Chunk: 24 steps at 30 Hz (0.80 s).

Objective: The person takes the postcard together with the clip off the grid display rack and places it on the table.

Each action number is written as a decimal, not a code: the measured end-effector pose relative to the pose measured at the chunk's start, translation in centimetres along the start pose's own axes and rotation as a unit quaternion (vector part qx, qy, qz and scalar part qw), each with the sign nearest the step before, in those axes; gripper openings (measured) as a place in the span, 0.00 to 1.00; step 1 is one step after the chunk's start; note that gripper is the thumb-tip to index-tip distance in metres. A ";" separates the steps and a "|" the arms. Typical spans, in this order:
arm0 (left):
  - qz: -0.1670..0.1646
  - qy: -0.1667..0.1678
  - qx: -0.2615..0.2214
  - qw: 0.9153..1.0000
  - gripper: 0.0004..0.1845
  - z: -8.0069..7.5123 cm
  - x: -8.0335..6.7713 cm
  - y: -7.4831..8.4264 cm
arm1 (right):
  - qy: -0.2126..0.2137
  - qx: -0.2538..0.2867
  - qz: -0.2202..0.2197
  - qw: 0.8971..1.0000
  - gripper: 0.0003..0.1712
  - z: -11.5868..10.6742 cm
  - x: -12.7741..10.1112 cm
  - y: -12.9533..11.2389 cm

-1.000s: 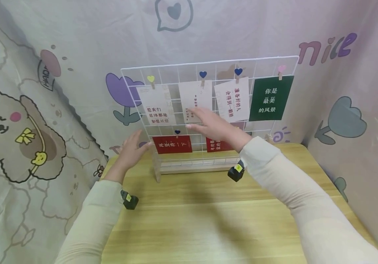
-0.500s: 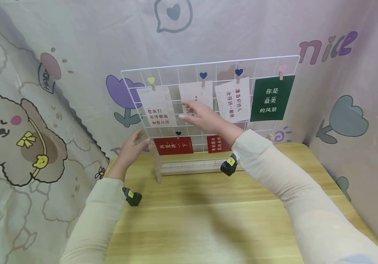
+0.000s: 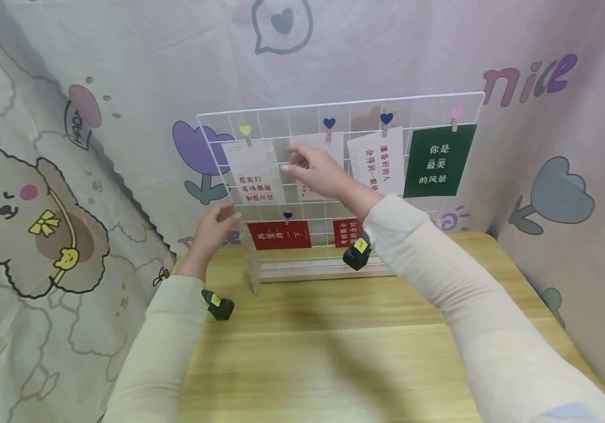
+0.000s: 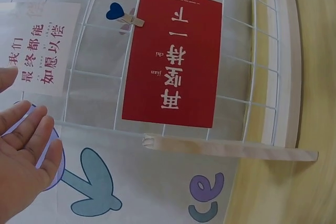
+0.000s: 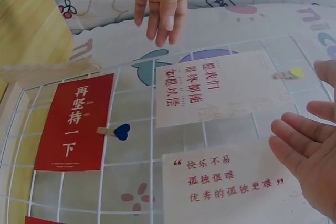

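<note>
While your right hand (image 3: 315,171) reaches up with fingers loosely spread over the white card (image 5: 231,184) clipped second along the wire grid (image 3: 471,97), it holds nothing yet. Your left hand (image 3: 215,226) hovers open by the grid's left edge, near the red card (image 4: 173,56). I'd say you're approaching; next comes pinching that card or its blue heart peg (image 3: 329,124).

Looks like a home corner, kid's room or a small study nook, not a workplace. I'm at a small wooden table (image 3: 334,352) boxed in by pastel cartoon fabric (image 3: 43,194) with a bear, tulips and hearts. On the table stands a white wire grid (image 3: 334,111) with slogan cards (image 3: 437,160) hung on heart pegs (image 3: 329,123), purely decorative stuff.
</note>
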<state>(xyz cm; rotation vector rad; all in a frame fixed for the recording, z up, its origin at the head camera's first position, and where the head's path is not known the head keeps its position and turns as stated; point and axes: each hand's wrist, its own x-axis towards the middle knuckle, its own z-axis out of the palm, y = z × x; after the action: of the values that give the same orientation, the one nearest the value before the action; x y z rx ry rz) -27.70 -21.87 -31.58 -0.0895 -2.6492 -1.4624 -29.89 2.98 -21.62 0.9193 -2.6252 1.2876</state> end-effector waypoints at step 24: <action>-0.024 0.022 -0.033 0.999 0.28 0.7 1.6 1.3 | 0.004 0.018 0.019 1.000 0.27 -0.1 2.9 -1.6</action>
<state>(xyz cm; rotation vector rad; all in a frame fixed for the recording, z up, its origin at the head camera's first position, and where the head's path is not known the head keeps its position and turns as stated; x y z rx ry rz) -29.18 -20.62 -30.68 0.0013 -2.5858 -1.5480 -31.43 0.96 -19.51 0.8721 -2.6330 1.3488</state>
